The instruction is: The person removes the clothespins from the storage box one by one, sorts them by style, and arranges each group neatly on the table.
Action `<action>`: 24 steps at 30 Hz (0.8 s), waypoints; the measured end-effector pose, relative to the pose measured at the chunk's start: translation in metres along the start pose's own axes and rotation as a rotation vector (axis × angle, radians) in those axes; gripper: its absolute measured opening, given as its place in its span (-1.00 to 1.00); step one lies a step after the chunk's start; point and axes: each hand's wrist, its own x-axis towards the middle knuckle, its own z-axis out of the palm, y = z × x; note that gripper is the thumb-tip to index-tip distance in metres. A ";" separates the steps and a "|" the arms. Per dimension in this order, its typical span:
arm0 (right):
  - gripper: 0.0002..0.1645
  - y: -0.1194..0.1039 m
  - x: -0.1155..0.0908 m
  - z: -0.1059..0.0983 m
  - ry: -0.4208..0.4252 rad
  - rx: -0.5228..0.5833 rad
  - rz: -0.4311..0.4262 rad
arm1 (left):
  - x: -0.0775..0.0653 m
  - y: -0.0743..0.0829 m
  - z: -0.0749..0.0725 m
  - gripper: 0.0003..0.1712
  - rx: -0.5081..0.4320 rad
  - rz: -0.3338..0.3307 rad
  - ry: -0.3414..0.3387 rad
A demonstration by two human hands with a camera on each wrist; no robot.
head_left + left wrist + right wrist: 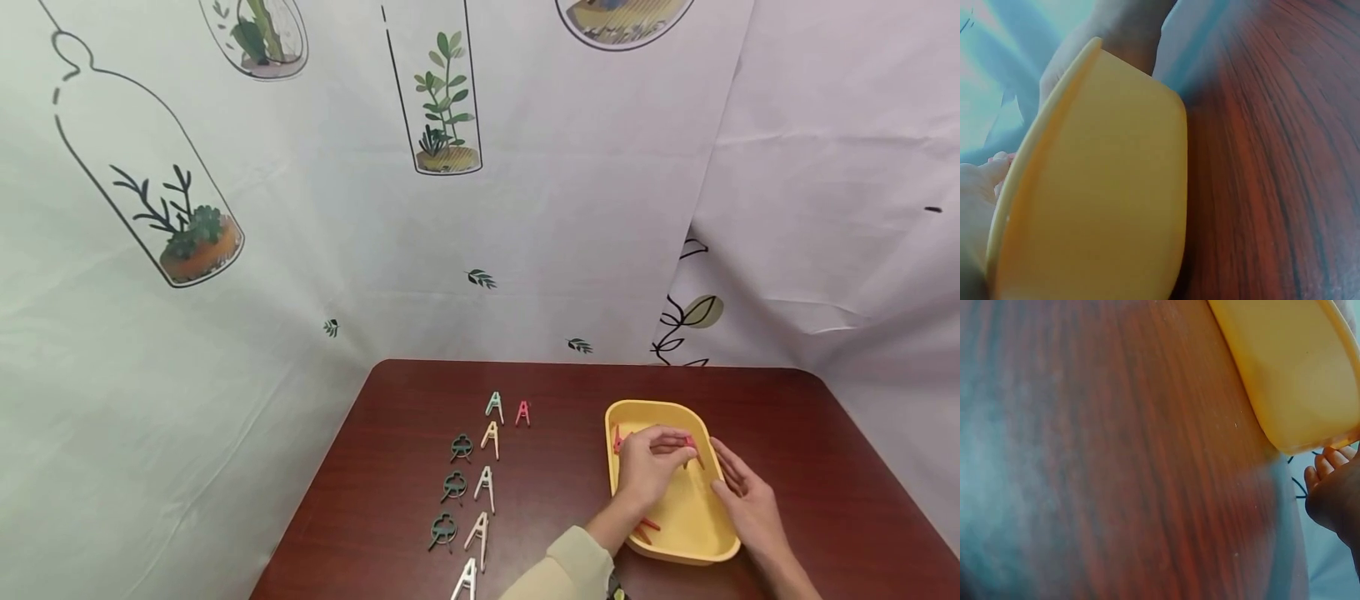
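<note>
A yellow plastic tray (693,533) stands on the right part of the table. My left hand (647,468) reaches over it and pinches a small red clothespin (689,442) between thumb and fingers. More red clothespins (618,440) lie inside the tray near its left wall, partly hidden by that hand. Against the tray's right rim rests my right hand (753,510), fingers and thumb relaxed along the outside. In the left wrist view the tray's side wall (1104,169) covers most of the left hand (975,200).
Left of the tray, a column of clothespins in white, cream and mint (484,485) runs up the dark red table (555,475). One red clothespin (522,412) lies beside its top. Several dark green round clips (454,485) form another column further left. A patterned cloth (525,250) hangs behind.
</note>
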 end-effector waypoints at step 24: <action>-0.33 -0.006 -0.003 -0.001 -0.006 -0.061 0.038 | 0.035 0.033 -0.090 -0.81 0.102 0.161 0.047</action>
